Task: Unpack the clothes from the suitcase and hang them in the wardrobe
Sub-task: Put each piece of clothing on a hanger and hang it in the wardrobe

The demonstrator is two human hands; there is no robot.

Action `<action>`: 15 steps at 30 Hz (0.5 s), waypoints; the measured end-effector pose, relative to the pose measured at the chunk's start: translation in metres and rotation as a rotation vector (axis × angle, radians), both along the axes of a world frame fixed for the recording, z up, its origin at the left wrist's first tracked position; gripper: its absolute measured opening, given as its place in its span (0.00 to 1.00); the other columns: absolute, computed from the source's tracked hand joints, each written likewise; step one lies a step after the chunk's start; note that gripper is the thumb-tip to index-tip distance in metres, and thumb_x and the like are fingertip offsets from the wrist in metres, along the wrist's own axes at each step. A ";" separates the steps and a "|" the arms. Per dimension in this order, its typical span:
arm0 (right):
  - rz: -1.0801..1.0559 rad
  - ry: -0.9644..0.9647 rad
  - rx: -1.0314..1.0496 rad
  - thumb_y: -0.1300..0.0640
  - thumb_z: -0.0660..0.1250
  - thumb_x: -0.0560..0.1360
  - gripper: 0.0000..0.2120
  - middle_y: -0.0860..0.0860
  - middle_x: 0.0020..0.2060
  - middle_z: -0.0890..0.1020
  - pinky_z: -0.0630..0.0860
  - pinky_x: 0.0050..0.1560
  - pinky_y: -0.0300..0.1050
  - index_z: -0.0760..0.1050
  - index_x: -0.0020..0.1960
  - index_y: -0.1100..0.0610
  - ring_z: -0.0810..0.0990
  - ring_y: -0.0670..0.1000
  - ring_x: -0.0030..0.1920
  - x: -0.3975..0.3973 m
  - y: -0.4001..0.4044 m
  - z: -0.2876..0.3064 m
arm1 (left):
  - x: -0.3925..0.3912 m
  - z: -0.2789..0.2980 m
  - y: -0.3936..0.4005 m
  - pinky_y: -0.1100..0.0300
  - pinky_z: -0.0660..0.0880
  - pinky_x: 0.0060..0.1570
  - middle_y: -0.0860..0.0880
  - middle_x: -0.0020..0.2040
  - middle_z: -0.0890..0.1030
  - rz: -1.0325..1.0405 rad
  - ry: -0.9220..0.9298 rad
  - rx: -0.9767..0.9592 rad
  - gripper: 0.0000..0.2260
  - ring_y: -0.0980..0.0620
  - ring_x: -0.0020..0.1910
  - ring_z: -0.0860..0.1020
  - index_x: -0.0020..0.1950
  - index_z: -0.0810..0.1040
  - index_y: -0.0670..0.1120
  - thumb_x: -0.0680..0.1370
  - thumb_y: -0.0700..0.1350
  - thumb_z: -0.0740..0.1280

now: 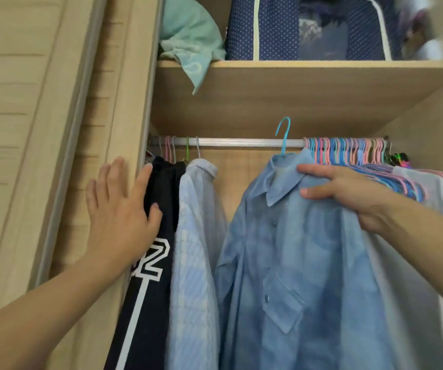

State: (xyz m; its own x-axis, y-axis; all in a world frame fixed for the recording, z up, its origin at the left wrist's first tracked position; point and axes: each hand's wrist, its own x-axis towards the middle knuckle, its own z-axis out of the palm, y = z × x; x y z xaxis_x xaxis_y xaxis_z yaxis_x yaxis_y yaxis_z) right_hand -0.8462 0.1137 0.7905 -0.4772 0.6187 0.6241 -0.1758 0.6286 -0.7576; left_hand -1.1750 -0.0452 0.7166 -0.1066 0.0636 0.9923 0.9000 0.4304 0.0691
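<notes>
My right hand (345, 193) grips the shoulder of a blue button-up shirt (281, 263) on a turquoise hanger (284, 134). The hanger's hook is up in front of the silver wardrobe rail (241, 142), level with it. My left hand (120, 209) is flat, with straight fingers, against the wardrobe's wooden edge and a hanging dark navy garment (150, 276) with white lettering. A pale blue striped shirt (193, 249) hangs between the navy garment and the held shirt. The suitcase is out of view.
Many empty pink and blue hangers (348, 150) crowd the rail's right end, above white clothing (434, 193). A shelf (308, 68) above holds a mint green cloth (188, 36) and a navy dotted storage bag (308, 25). The sliding door (28, 129) stands at left.
</notes>
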 end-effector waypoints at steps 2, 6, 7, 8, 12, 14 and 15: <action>-0.038 0.000 0.024 0.70 0.69 0.74 0.29 0.55 0.55 0.84 0.84 0.45 0.46 0.73 0.72 0.53 0.86 0.53 0.47 -0.025 0.020 0.032 | -0.005 0.009 0.007 0.34 0.52 0.76 0.38 0.80 0.53 -0.039 -0.054 0.067 0.34 0.36 0.80 0.52 0.81 0.59 0.52 0.76 0.49 0.67; -0.114 -0.055 0.000 0.68 0.69 0.75 0.29 0.57 0.62 0.81 0.79 0.58 0.59 0.70 0.74 0.55 0.83 0.58 0.55 -0.082 0.055 0.066 | -0.013 0.007 0.011 0.34 0.51 0.76 0.37 0.81 0.52 -0.028 -0.027 0.073 0.37 0.36 0.80 0.50 0.81 0.57 0.51 0.74 0.46 0.68; -0.125 -0.091 -0.012 0.68 0.68 0.76 0.28 0.57 0.62 0.81 0.79 0.59 0.59 0.69 0.74 0.56 0.83 0.58 0.56 -0.094 0.061 0.067 | -0.014 0.006 0.011 0.34 0.51 0.76 0.37 0.81 0.52 -0.033 -0.036 0.075 0.38 0.36 0.80 0.49 0.81 0.57 0.50 0.73 0.46 0.68; -0.140 -0.130 -0.026 0.67 0.67 0.77 0.26 0.57 0.60 0.81 0.79 0.57 0.58 0.69 0.74 0.56 0.83 0.57 0.55 -0.102 0.067 0.064 | -0.015 0.007 0.011 0.34 0.52 0.76 0.37 0.81 0.52 -0.041 -0.045 0.080 0.38 0.36 0.80 0.49 0.81 0.56 0.50 0.72 0.45 0.67; -0.178 -0.280 -0.079 0.66 0.66 0.78 0.24 0.59 0.59 0.81 0.79 0.58 0.56 0.69 0.73 0.57 0.82 0.58 0.57 -0.111 0.084 0.051 | -0.016 0.006 0.011 0.34 0.53 0.76 0.37 0.80 0.56 -0.031 -0.045 0.092 0.40 0.33 0.80 0.50 0.80 0.55 0.47 0.71 0.43 0.68; -0.184 -0.276 -0.075 0.65 0.66 0.79 0.21 0.60 0.59 0.82 0.78 0.59 0.59 0.72 0.70 0.57 0.82 0.60 0.57 -0.108 0.083 0.047 | -0.016 0.005 0.011 0.34 0.54 0.75 0.38 0.79 0.58 -0.021 -0.030 0.089 0.39 0.33 0.79 0.51 0.80 0.55 0.46 0.71 0.44 0.68; -0.194 -0.249 -0.066 0.64 0.67 0.79 0.19 0.60 0.57 0.82 0.79 0.59 0.59 0.74 0.69 0.56 0.83 0.60 0.56 -0.106 0.081 0.045 | -0.017 0.006 0.012 0.34 0.54 0.75 0.39 0.78 0.59 -0.015 -0.019 0.089 0.39 0.33 0.79 0.51 0.81 0.55 0.46 0.72 0.44 0.68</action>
State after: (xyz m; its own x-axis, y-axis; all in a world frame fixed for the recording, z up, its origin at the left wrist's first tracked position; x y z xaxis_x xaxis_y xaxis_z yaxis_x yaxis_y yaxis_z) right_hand -0.9521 0.1945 0.8354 -0.4796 0.7481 0.4586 0.1386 0.5807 -0.8023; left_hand -1.1916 -0.0334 0.7222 -0.1250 -0.0232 0.9919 0.9047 0.4078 0.1235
